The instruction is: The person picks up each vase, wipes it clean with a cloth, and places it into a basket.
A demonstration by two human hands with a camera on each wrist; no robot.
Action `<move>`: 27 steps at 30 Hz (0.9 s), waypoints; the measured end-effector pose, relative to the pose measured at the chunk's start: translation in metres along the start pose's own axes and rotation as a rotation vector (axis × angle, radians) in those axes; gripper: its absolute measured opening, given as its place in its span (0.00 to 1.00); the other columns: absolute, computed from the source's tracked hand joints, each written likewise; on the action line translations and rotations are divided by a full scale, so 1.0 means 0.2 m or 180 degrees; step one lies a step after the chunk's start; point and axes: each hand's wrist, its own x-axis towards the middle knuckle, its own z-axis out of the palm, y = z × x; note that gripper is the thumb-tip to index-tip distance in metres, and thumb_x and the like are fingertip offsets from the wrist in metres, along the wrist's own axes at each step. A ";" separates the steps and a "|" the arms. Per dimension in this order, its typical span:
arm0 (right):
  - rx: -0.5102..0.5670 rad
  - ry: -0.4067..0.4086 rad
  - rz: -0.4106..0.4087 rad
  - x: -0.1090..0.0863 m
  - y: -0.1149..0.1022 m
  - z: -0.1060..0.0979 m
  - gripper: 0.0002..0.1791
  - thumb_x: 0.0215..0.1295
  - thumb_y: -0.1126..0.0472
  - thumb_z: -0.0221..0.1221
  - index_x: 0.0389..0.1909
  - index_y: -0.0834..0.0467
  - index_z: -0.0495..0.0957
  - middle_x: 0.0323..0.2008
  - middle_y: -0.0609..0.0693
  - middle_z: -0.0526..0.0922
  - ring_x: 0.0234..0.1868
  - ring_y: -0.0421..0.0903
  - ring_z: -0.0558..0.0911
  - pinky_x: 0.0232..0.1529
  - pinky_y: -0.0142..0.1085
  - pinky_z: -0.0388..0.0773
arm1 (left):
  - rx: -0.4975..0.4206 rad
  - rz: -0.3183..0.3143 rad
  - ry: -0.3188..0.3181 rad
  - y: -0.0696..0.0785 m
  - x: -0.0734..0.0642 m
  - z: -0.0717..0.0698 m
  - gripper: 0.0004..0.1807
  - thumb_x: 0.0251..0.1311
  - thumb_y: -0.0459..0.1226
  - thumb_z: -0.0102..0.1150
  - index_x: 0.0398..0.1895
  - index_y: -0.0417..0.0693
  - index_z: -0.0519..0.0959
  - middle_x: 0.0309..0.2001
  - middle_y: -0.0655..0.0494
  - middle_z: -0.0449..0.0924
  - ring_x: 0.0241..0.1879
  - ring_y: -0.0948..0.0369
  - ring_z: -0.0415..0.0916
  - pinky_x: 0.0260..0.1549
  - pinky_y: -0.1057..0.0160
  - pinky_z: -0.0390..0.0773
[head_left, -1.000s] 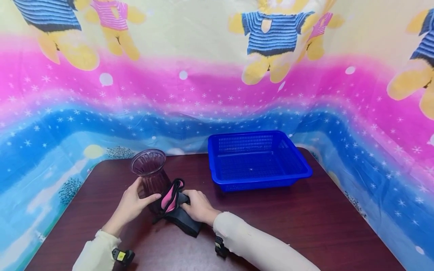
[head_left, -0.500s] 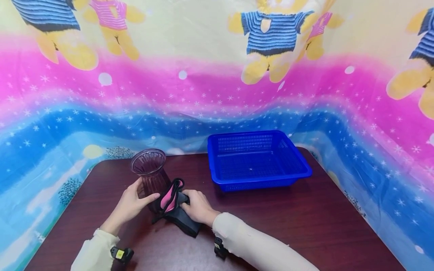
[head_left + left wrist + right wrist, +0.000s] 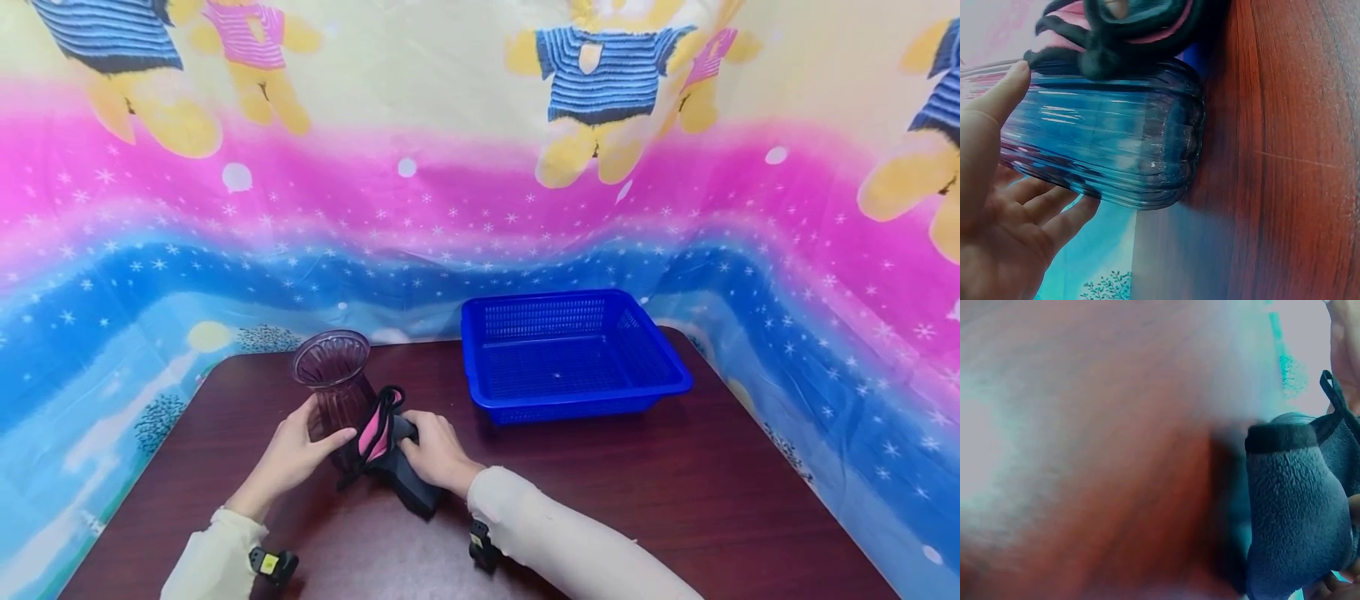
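A ribbed, purple-tinted glass vase [image 3: 339, 404] with a flared rim stands on the table at the left. My left hand [image 3: 288, 454] holds its side, thumb on the near face and fingers behind. The left wrist view shows thumb and fingers on opposite sides of the glass [image 3: 1097, 134]. In my right hand [image 3: 437, 450] is a bunched grey-and-pink cloth [image 3: 412, 486] with black edging, lying against the vase's right side. Its fuzzy grey face [image 3: 1297, 506] and a small black loop fill the right of the right wrist view, where most of my right hand is hidden.
Toward the back right of the dark red wooden table [image 3: 637, 500] sits a blue plastic basket [image 3: 577, 408] with perforated walls. A printed curtain [image 3: 420, 275] with bears and snowflakes hangs close behind the table and along both sides.
My right hand has shifted slightly up and left with the cloth, and the cloth's lower end has drawn in a little. Vase and left hand stay in place.
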 end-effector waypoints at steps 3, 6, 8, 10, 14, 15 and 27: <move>0.0032 0.0084 -0.0039 0.02 -0.03 -0.02 0.11 0.60 0.65 0.62 0.43 0.52 0.85 0.34 0.44 0.88 0.34 0.37 0.81 0.37 0.27 0.76 | 0.0059 0.0046 -0.0011 0.01 0.00 0.00 0.36 0.66 0.42 0.66 0.71 0.35 0.63 0.65 0.28 0.74 0.63 0.38 0.76 0.58 0.43 0.79; 0.0081 0.0138 -0.0066 0.04 -0.06 -0.05 0.12 0.62 0.64 0.62 0.45 0.51 0.85 0.36 0.43 0.88 0.35 0.37 0.81 0.38 0.27 0.76 | 0.0116 0.0089 -0.0012 0.01 0.00 -0.01 0.36 0.65 0.37 0.64 0.71 0.32 0.62 0.65 0.26 0.73 0.63 0.36 0.76 0.58 0.42 0.78; 0.0116 0.0171 -0.0101 0.05 -0.08 -0.06 0.12 0.62 0.63 0.63 0.46 0.50 0.85 0.37 0.43 0.88 0.35 0.35 0.81 0.39 0.26 0.76 | 0.0145 0.0118 -0.0001 0.01 0.00 -0.01 0.36 0.64 0.36 0.65 0.71 0.32 0.62 0.64 0.26 0.73 0.62 0.36 0.76 0.57 0.42 0.79; 0.0145 0.0196 -0.0139 0.06 -0.10 -0.07 0.12 0.63 0.63 0.63 0.46 0.50 0.85 0.37 0.43 0.88 0.34 0.35 0.80 0.38 0.26 0.75 | 0.0132 0.0125 0.0011 0.01 0.00 -0.01 0.36 0.64 0.37 0.65 0.71 0.33 0.63 0.64 0.27 0.74 0.61 0.37 0.77 0.57 0.43 0.79; 0.0199 0.0244 -0.0210 0.08 -0.14 -0.11 0.12 0.63 0.62 0.62 0.47 0.50 0.85 0.37 0.43 0.89 0.33 0.35 0.80 0.37 0.25 0.75 | 0.0105 0.0137 0.0018 0.01 0.00 -0.01 0.34 0.63 0.33 0.64 0.69 0.31 0.64 0.62 0.27 0.75 0.59 0.37 0.79 0.55 0.44 0.81; 0.0210 0.0256 -0.0226 0.09 -0.15 -0.12 0.12 0.63 0.62 0.62 0.47 0.50 0.85 0.37 0.43 0.89 0.33 0.35 0.80 0.37 0.25 0.75 | 0.0096 0.0134 0.0019 0.01 0.00 -0.01 0.33 0.63 0.33 0.64 0.69 0.31 0.64 0.62 0.27 0.76 0.58 0.37 0.80 0.55 0.44 0.81; 0.0258 0.0314 -0.0387 0.10 -0.22 -0.17 0.03 0.64 0.60 0.63 0.38 0.51 0.82 0.27 0.42 0.82 0.27 0.35 0.74 0.29 0.24 0.69 | 0.0150 0.0439 0.0068 0.01 -0.02 -0.02 0.32 0.61 0.38 0.70 0.65 0.38 0.68 0.58 0.36 0.81 0.56 0.42 0.83 0.53 0.46 0.82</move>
